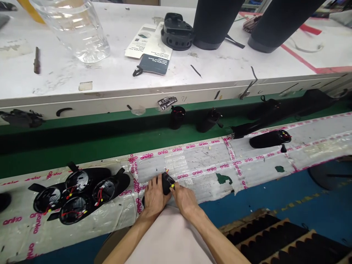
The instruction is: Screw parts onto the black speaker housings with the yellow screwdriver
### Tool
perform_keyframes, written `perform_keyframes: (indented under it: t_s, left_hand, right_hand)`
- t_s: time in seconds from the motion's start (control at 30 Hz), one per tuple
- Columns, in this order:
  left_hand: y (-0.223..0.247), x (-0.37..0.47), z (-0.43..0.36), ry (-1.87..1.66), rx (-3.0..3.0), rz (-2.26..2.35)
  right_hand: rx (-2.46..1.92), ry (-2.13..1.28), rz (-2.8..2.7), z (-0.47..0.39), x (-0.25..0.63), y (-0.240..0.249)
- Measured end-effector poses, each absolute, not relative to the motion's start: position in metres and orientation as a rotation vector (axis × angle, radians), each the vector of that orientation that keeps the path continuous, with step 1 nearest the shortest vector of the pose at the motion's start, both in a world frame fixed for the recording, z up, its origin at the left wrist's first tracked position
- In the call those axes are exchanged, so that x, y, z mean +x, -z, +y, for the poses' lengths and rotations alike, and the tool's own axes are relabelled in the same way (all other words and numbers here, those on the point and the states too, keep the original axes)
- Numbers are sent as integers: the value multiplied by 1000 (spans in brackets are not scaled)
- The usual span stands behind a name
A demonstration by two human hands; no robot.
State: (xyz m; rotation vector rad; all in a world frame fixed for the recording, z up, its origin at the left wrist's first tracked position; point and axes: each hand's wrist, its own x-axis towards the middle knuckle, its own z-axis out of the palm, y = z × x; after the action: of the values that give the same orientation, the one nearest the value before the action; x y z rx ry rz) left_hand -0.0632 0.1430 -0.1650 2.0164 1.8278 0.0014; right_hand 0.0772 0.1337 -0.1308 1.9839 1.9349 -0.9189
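Observation:
My left hand (154,194) is wrapped round a black cylinder (166,182) that lies on the taped ledge close to my body. At the cylinder's open end, my right hand (184,200) pinches a small yellow connector (172,186) between thumb and fingertips. Part of the cylinder is hidden under my left hand. To the left, several similar black cylinders (73,209) are grouped together, their round ends showing red wires and small connectors. Another black cylinder (264,140) lies on its side farther right on the same ledge.
Beyond the ledge runs a green conveyor belt (123,141) carrying two upright black cylinders (178,117). A white table (115,77) behind holds a clear plastic bottle (88,33), printed cards (155,63) and tall black cylinders (213,25). Trays of black parts (277,238) are low at right.

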Motion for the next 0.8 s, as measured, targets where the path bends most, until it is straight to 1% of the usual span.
perform_keyframes:
  t_s: [0.2,0.4,0.6,0.8]
  left_hand:
    - [165,-64,143,-35,1998,1802]
    - [168,-78,146,-82,1948,1671]
    - [174,-76,147,-44,1904,1666]
    - [171,-69,146,2,1903,1688]
  right_hand:
    - [1959,879,1913,135,77,130]
    - [1937,852,1875,135,77,129]
    - [1916,830,1827,135,74,131]
    - [1923,865,1802,138,76,138]
